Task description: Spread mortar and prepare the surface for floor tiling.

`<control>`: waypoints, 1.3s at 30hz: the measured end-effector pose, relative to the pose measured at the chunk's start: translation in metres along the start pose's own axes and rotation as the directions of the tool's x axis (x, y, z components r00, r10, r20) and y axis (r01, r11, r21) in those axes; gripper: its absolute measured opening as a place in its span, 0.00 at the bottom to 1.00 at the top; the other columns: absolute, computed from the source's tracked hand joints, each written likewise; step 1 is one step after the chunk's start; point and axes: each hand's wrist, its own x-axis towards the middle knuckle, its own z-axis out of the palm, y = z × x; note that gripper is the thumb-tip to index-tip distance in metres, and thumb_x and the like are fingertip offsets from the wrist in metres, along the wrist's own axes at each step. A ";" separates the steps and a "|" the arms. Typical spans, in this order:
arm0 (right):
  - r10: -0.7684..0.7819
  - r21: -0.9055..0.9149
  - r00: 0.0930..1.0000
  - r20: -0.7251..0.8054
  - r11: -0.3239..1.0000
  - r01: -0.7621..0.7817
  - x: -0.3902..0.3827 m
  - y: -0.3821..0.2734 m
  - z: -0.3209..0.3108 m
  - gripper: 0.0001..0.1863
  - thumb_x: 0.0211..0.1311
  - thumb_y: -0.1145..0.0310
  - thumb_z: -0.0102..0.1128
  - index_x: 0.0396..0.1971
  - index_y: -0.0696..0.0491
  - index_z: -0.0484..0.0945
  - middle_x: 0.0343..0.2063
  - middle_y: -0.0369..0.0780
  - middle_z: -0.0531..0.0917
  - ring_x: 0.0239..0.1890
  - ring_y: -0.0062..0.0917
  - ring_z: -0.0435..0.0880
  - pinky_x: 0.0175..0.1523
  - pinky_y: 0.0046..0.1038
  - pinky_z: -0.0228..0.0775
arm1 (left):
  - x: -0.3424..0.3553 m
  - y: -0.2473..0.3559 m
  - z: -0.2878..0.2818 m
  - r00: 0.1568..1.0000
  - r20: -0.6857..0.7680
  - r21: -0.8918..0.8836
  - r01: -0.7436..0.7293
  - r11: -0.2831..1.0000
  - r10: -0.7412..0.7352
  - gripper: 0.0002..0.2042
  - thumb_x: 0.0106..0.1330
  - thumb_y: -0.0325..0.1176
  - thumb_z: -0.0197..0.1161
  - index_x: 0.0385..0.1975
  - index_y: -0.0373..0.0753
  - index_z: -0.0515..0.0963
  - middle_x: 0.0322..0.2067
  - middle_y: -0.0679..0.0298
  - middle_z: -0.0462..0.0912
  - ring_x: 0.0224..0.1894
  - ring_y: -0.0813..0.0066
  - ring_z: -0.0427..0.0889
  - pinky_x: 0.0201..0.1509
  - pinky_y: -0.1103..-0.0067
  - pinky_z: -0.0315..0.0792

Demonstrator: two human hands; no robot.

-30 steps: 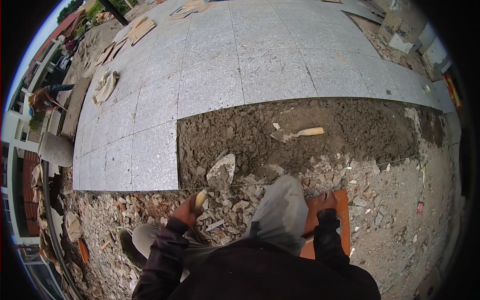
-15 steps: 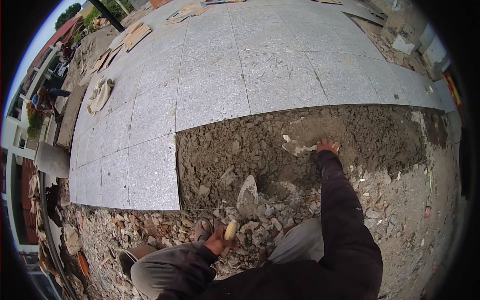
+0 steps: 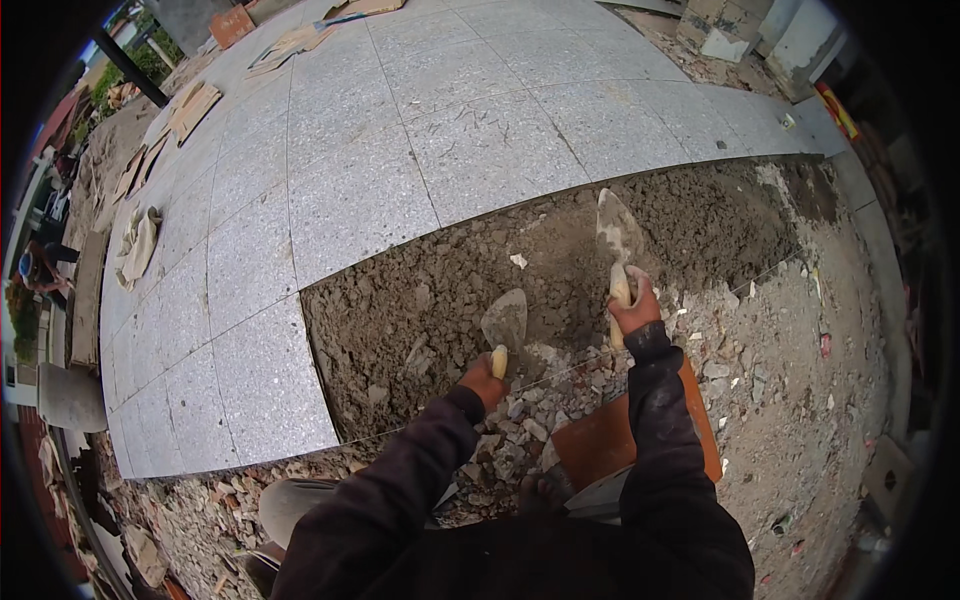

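My left hand point(image 3: 482, 380) grips the pale wooden handle of a trowel point(image 3: 505, 322), whose blade points up over the mortar bed point(image 3: 560, 250). Further right, my right hand point(image 3: 634, 310) holds a second trowel point(image 3: 615, 228) by its wooden handle, with the pointed blade lying on the dark sandy mortar. Both sleeves are dark and dusty. The mortar bed fills the gap beside the laid grey granite slabs point(image 3: 380, 170).
An orange board point(image 3: 610, 440) lies under my right forearm on the rubble point(image 3: 760, 380). A thin string line runs across the rubble edge. Cardboard pieces point(image 3: 190, 105) and a cloth point(image 3: 140, 245) lie on the slabs at far left. A person point(image 3: 35, 275) crouches at the left rim.
My right hand has picked up the far trowel and drawn it back toward me. My left hand with its trowel has moved forward onto the mortar. The view has shifted closer.
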 end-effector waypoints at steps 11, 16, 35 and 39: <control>0.553 0.002 0.832 -0.043 0.833 -0.554 -0.066 0.010 0.139 0.25 0.45 0.61 0.53 0.41 0.61 0.61 0.33 0.52 0.72 0.36 0.43 0.72 0.39 0.36 0.64 | 0.127 0.079 0.016 0.857 0.463 0.796 -0.293 0.529 -0.223 0.23 0.49 0.34 0.52 0.47 0.33 0.60 0.37 0.48 0.71 0.40 0.57 0.71 0.39 0.73 0.67; 0.459 0.035 0.864 -0.206 0.886 -0.462 -0.093 0.000 0.126 0.26 0.44 0.63 0.54 0.44 0.55 0.59 0.32 0.51 0.73 0.34 0.44 0.73 0.37 0.37 0.65 | 0.078 0.042 -0.024 0.969 0.182 0.649 0.008 0.761 -0.166 0.28 0.50 0.36 0.52 0.51 0.33 0.53 0.40 0.48 0.68 0.37 0.58 0.73 0.39 0.72 0.68; 0.496 -0.621 0.855 0.153 0.721 -0.307 -0.143 -0.073 0.122 0.30 0.46 0.69 0.48 0.53 0.49 0.51 0.45 0.48 0.62 0.37 0.41 0.72 0.40 0.34 0.66 | 0.075 0.029 -0.011 0.919 0.311 0.738 -0.073 0.671 -0.242 0.16 0.48 0.34 0.54 0.36 0.34 0.69 0.31 0.51 0.75 0.35 0.60 0.74 0.36 0.72 0.69; 0.473 -0.490 0.880 0.034 0.776 -0.398 -0.135 -0.080 0.094 0.32 0.44 0.71 0.49 0.53 0.49 0.50 0.45 0.49 0.63 0.37 0.41 0.72 0.39 0.35 0.66 | 0.048 0.002 -0.011 0.953 0.297 0.849 -0.290 0.443 0.056 0.17 0.48 0.33 0.53 0.39 0.32 0.66 0.34 0.52 0.72 0.32 0.60 0.75 0.33 0.71 0.69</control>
